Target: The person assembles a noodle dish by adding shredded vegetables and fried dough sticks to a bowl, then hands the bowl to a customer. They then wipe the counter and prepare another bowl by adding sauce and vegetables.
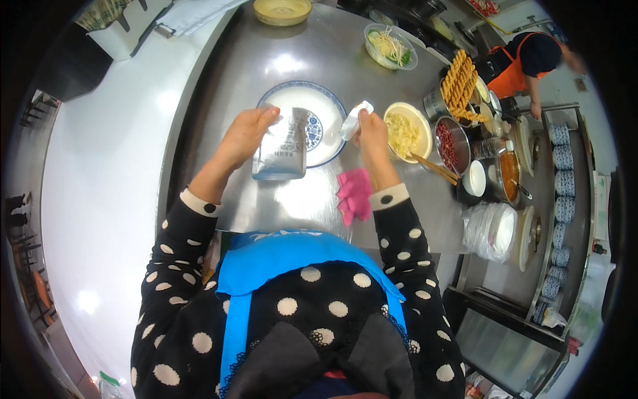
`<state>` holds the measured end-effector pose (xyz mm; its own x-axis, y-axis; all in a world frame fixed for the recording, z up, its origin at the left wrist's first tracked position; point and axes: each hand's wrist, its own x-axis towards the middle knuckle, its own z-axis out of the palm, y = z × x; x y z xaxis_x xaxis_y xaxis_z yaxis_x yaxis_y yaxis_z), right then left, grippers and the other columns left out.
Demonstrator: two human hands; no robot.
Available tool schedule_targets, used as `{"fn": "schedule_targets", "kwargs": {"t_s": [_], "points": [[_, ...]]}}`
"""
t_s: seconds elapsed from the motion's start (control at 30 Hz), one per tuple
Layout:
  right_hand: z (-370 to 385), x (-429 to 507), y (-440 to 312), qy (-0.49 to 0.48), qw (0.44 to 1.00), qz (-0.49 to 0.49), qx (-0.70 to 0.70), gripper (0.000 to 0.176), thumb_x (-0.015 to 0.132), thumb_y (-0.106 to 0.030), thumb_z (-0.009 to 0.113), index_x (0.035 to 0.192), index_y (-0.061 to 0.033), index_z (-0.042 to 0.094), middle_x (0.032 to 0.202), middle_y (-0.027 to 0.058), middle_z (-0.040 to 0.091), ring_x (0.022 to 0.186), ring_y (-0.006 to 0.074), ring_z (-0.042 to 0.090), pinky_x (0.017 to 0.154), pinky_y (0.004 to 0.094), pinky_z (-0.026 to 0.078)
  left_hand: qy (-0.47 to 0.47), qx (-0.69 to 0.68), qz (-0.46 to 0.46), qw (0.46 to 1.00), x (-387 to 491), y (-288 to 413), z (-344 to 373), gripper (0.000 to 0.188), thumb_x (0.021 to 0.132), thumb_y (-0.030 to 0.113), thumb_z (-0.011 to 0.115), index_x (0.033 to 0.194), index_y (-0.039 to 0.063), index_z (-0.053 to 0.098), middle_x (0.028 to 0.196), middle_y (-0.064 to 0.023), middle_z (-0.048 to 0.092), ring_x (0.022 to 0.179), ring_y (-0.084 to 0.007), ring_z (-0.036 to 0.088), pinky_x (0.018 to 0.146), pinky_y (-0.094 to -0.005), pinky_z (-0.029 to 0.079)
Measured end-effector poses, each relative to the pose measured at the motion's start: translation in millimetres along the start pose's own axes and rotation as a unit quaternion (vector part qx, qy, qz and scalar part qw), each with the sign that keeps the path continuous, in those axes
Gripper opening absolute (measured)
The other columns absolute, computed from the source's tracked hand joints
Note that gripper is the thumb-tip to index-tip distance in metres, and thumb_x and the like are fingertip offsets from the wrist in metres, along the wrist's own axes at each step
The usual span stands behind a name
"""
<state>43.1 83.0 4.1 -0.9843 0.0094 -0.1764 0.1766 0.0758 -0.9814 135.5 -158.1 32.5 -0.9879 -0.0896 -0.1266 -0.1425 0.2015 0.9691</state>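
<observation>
Pinched at its upper corner, a silver foil pouch [280, 149] hangs from my left hand [249, 130]; it bears dark printing. Behind it lies a white plate [288, 96] with a blue patterned rim and centre, partly covered by the pouch. My right hand [373, 132] grips a small white and silver packet [355, 122], above the plate's right edge; whether it is a torn-off piece I cannot tell. A pink cloth [355, 192] lies crumpled on the counter near my right wrist. Right of that hand stands a cream bowl [427, 130] of pale yellow chopped food, with wooden chopsticks [438, 168] leaning out.
A steel counter [239, 65] carries a yellow bowl [282, 19] and a clear bowl of bean sprouts [391, 47]. Fried dough twists [461, 85], a bowl of red pieces [447, 144] and a sauce container [509, 174] crowd the right. A co-worker [528, 65] stands beyond.
</observation>
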Motion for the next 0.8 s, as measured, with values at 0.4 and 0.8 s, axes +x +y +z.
{"fn": "schedule_targets", "kwargs": {"t_s": [0.4,0.8], "points": [[-101.3,-93.4,52.8,-0.154,0.958,0.175,0.165,0.010,0.088,-0.004,0.053,0.095,0.0002,0.057,0.079,0.0075,0.063,0.055,0.0093,0.054,0.048,0.0205,0.044,-0.004,-0.017,0.029,0.999,-5.7,7.3,2.4,0.042,0.092,0.033,0.046,0.096,-0.006,0.059,0.082,-0.0093,0.058,0.075,-0.0160,0.050,0.070,-0.0284,0.041],[-127.5,-68.8,71.2,-0.249,0.944,0.075,-0.204,0.040,0.072,-0.007,0.068,0.109,0.0010,0.056,0.079,0.0070,0.063,0.065,0.0157,0.059,0.059,0.0264,0.048,0.005,-0.031,0.016,0.999,-12.9,14.8,5.8,0.040,0.093,0.032,0.046,0.097,-0.005,0.059,0.077,-0.0052,0.054,0.072,-0.0123,0.047,0.066,-0.0256,0.040]]}}
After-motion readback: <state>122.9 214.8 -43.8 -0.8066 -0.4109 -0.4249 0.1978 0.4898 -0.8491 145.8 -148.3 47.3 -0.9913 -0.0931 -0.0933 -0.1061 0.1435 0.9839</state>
